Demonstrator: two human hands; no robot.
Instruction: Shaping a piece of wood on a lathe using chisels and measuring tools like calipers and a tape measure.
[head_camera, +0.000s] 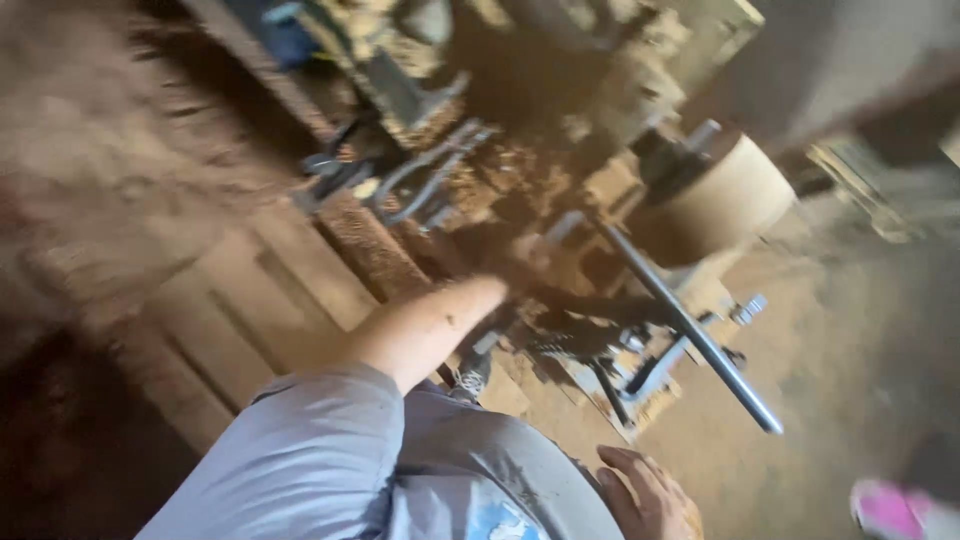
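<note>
Pretty blurry shot, but here's what I can make out. The left hand (520, 262) is stretched way out from a grey sleeve (300, 460) into the middle of a wood lathe (520, 130) that's caked in sawdust. The hand itself sits in shadow and motion blur, so honestly I can't tell how open it is or whether it's got hold of anything. It's right by the near end of a long grey metal bar (690, 330) that runs down and to the right, and just below that bar there's a round wooden blank (715, 200) mounted on the machine, pale and drum-shaped.

The right hand (648, 497) is low in the view, fingers loosely spread and flat, gripping nothing, resting down near the grey shirt.

Left of the arm there's a stack of wooden planks (260, 290). A pink shoe (890, 510) pokes in at the bottom right on the dusty floor (850, 400).
</note>
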